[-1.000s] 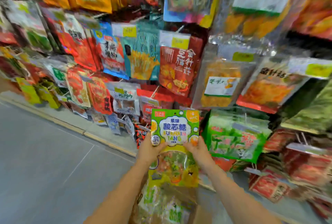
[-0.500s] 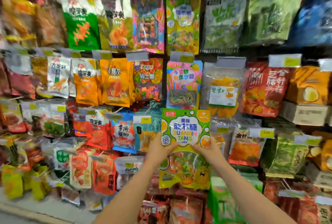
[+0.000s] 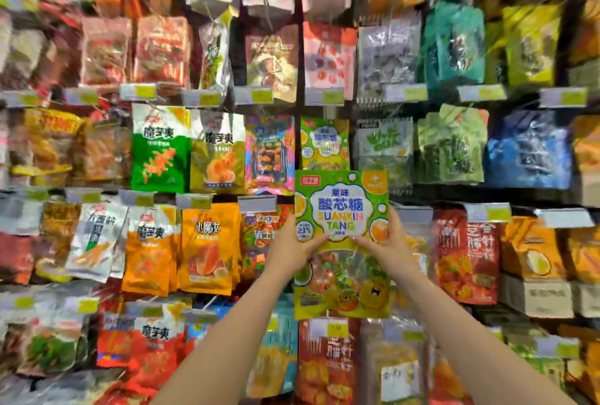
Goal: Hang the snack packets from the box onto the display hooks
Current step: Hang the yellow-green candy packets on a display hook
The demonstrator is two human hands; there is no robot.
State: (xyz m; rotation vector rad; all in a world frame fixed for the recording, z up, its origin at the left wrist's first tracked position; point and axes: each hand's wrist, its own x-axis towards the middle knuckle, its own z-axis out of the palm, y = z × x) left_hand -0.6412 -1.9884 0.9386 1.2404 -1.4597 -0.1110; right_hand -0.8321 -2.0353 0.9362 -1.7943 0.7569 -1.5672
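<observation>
Before the crowded display wall (image 3: 238, 57), a green candy packet (image 3: 341, 206) is being gripped at its sides by left hand (image 3: 292, 250) and right hand (image 3: 394, 248).

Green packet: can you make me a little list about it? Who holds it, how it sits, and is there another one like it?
packet: green, printed SUANXIN TANG
left hand: grips its left edge
right hand: grips its right edge
pose: upright, print facing the camera
twin packet: hangs just above it
on a hook: not yet, both hands hold it
</observation>
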